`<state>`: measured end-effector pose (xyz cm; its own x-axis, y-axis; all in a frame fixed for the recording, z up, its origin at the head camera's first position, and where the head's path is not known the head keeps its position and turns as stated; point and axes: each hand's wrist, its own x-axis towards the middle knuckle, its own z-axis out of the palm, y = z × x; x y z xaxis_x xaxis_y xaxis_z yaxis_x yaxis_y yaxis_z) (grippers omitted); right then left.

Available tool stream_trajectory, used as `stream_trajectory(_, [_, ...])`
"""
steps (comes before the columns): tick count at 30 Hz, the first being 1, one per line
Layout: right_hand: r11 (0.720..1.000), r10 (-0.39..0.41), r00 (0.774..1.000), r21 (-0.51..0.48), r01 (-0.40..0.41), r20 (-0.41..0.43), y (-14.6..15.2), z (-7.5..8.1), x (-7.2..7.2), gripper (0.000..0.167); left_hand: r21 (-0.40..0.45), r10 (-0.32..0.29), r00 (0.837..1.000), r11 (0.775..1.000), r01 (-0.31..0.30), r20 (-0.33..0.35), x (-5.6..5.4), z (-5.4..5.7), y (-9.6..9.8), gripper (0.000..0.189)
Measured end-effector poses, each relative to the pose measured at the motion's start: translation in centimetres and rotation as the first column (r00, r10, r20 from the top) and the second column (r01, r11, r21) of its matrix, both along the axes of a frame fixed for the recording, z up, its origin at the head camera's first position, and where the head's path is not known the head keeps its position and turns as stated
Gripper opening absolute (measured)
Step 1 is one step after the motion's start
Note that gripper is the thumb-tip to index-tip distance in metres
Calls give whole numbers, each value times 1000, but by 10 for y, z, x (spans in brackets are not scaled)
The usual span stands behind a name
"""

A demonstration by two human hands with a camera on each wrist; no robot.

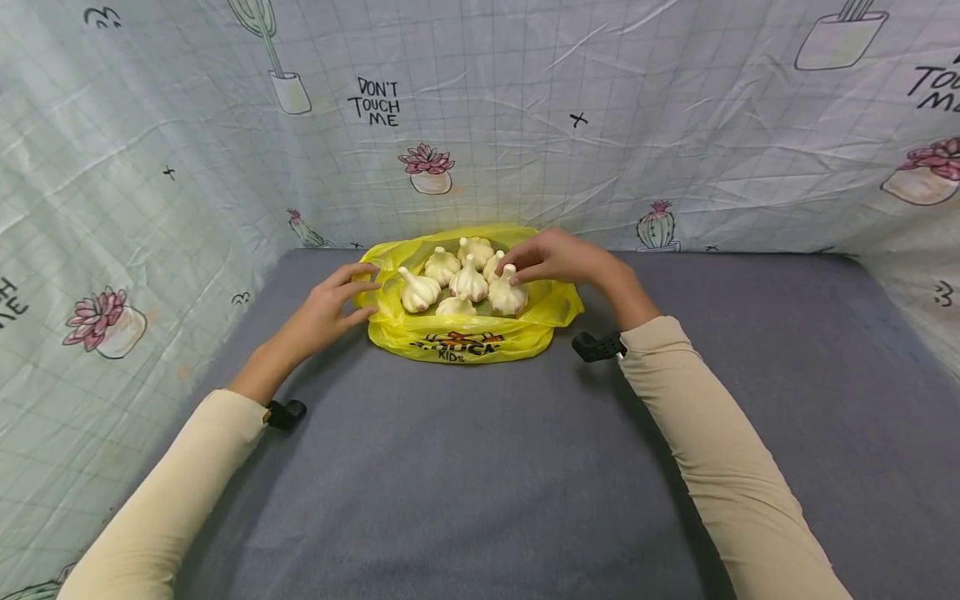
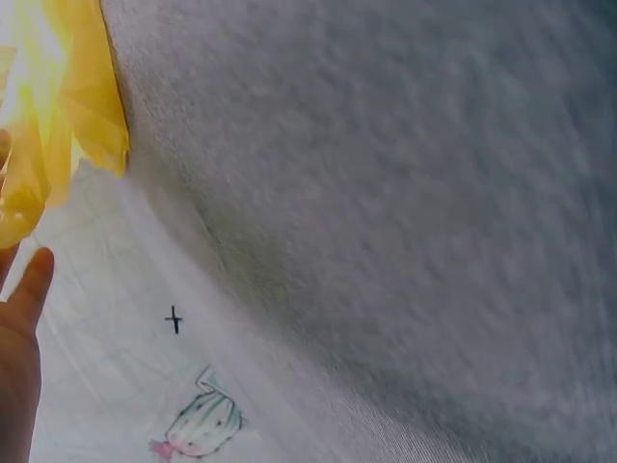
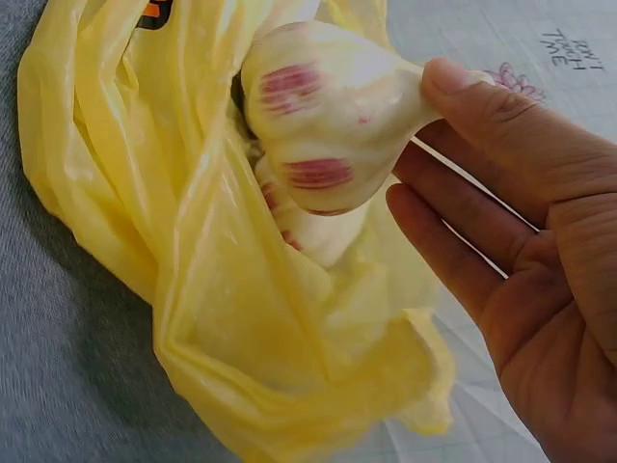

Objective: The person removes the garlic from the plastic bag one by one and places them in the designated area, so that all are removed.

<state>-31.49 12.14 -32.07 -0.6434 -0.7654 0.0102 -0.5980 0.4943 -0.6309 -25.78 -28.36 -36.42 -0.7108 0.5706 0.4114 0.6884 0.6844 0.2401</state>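
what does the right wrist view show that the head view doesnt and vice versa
Only right wrist: the palm of the right hand and broad magenta patches on the garlic bulb it pinches. Only head: the left hand, beige sleeves and the KIDS lettering on the yellow plastic bag. Both: the right hand at the bulb's stem, the bag, and the DON'T TOUCH ME backdrop.

A yellow plastic bag (image 1: 525,337) lies open on a grey cloth (image 1: 465,467), with pale garlic bulbs (image 1: 468,283) clustered in its mouth. At the bag's left edge, the left hand (image 1: 330,307) touches the plastic, fingers spread. Over the bag's right side, the right hand (image 1: 564,257) pinches the neck of one bulb (image 1: 508,296). Behind the bag hangs a pale sheet (image 1: 510,108) printed with potted plants; dark lettering marks the bag's front.
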Motion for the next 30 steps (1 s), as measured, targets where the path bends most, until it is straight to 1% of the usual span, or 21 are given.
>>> stream_trajectory(2, [1000,-5,1000,-9,5,-21,4,3,2,33,28,11,1000,1000,-11,14,-2,1,2,37])
stream_trajectory(5, [1000,-17,999,-19,17,-48,10,7,5,33,50,48,997,997,-51,66,-7,4,6,39])
stream_trajectory(7, [999,-22,998,-31,20,-54,13,10,7,32,35,78,990,996,-82,121,-12,6,7,42])
stream_trajectory(9, [999,-21,998,-38,19,-58,15,12,9,31,-4,104,978,994,-105,183,-19,7,7,46])
stream_trajectory(11, [999,-14,998,-43,11,-64,17,13,11,31,-50,115,964,993,-106,241,-25,6,6,49])
stream_trajectory(13, [999,-8,997,-46,4,-73,18,14,14,31,-85,113,951,992,-93,287,-31,5,6,51])
stream_trajectory(15, [999,-2,996,-46,-2,-84,19,16,16,31,-104,99,946,992,-70,308,-37,3,5,52])
stream_trajectory(18, [999,7,995,-42,-11,-96,19,16,18,31,-114,70,949,993,-36,306,-40,2,4,50])
stream_trajectory(21, [999,7,994,-34,-11,-106,20,18,21,31,-118,43,957,993,-10,287,-41,2,4,49])
stream_trajectory(25, [1000,1,992,-27,-4,-130,24,21,24,31,-116,29,969,993,0,244,-38,5,6,49])
stream_trajectory(30, [1000,0,982,-26,-5,-188,31,24,26,29,-82,18,984,997,-4,180,-34,10,8,49])
